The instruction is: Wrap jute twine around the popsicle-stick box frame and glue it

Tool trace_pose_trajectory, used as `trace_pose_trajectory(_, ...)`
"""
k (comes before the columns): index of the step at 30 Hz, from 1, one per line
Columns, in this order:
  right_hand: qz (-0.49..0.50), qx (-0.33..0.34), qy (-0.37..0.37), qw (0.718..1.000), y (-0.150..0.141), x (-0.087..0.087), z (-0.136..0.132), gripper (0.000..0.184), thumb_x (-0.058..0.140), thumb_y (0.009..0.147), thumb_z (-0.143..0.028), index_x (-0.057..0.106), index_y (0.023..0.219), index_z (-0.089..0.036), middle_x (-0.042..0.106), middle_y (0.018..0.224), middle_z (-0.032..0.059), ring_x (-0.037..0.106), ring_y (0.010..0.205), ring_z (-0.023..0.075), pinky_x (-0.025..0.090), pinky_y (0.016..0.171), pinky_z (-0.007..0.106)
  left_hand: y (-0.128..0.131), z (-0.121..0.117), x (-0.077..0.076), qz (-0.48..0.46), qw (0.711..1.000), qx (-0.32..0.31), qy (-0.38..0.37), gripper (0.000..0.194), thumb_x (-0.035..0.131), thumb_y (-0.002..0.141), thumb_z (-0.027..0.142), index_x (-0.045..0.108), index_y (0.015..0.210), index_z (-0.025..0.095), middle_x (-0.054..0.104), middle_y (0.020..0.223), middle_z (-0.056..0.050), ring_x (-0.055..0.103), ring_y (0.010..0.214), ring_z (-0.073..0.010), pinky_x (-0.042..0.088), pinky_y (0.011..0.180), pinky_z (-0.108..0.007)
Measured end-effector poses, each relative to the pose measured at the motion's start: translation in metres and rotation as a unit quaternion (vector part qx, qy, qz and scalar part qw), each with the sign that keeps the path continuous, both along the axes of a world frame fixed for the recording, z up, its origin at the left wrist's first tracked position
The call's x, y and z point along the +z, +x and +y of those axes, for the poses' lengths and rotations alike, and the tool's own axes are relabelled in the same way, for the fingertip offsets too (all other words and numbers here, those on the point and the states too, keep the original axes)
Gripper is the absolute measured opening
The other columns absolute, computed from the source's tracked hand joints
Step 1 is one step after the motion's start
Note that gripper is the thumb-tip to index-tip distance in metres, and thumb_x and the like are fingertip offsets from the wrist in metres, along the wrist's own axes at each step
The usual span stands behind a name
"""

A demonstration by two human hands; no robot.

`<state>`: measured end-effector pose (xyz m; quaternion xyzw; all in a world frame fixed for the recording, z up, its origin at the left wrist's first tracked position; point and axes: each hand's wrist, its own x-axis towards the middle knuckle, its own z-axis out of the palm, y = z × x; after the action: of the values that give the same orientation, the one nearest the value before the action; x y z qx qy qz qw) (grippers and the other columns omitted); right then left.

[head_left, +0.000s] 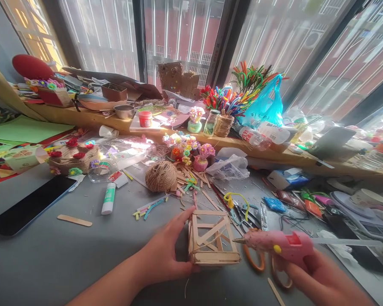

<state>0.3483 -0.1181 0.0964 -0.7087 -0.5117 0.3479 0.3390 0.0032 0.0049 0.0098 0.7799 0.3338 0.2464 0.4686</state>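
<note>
My left hand [169,250] grips the left side of a small box frame of wooden sticks [212,240] that stands on the grey table [67,259]. Thumb and fingers are wrapped round its edge. My right hand [319,276] holds a pink glue gun [282,244] by the handle, with the metal nozzle pointing left at the frame's right side, very close to it.
Orange-handled scissors [257,259] lie under the gun. A ball of twine [161,176], loose sticks [194,176], a glue stick [108,199], a dark tablet [28,205] and a single stick [74,220] lie around. Craft flowers, jars and bags crowd the wooden sill [121,123].
</note>
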Motion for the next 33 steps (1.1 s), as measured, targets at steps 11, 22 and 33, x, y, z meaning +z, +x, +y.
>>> trace_pose_trajectory(11,0.004,-0.003,0.029,1.000,-0.014,0.006,-0.001,0.032,0.076,0.088,-0.044,0.095,0.107,-0.027,0.093,0.116,0.0072,0.086,0.113,0.0402,0.070,0.103,0.043,-0.004,0.000,-0.013,0.018,0.999,0.018,0.028,0.123,0.091,0.081,0.036,0.019,0.181,0.034,0.048,0.176,-0.010,0.048,0.159,-0.0413,0.035,0.136,-0.054)
trace_pose_trajectory(22,0.007,0.060,0.005,0.998,-0.004,0.011,0.009,0.037,0.072,0.091,-0.040,0.093,0.121,-0.032,0.088,0.134,0.0034,0.079,0.130,0.0433,0.070,0.099,0.045,-0.005,0.003,-0.019,0.018,0.999,0.012,0.045,0.121,0.090,0.085,0.045,0.017,0.181,0.035,0.044,0.179,-0.010,0.049,0.159,-0.0418,0.036,0.135,-0.054)
trace_pose_trajectory(33,0.017,0.106,0.032,0.994,0.005,0.008,0.013,0.035,0.075,0.093,-0.036,0.093,0.122,-0.031,0.088,0.132,0.0060,0.083,0.124,0.0418,0.068,0.106,0.047,-0.007,0.002,-0.024,0.016,0.998,0.016,0.062,0.122,0.091,0.083,0.041,0.018,0.181,0.037,0.046,0.178,-0.008,0.051,0.157,-0.0409,0.036,0.135,-0.055)
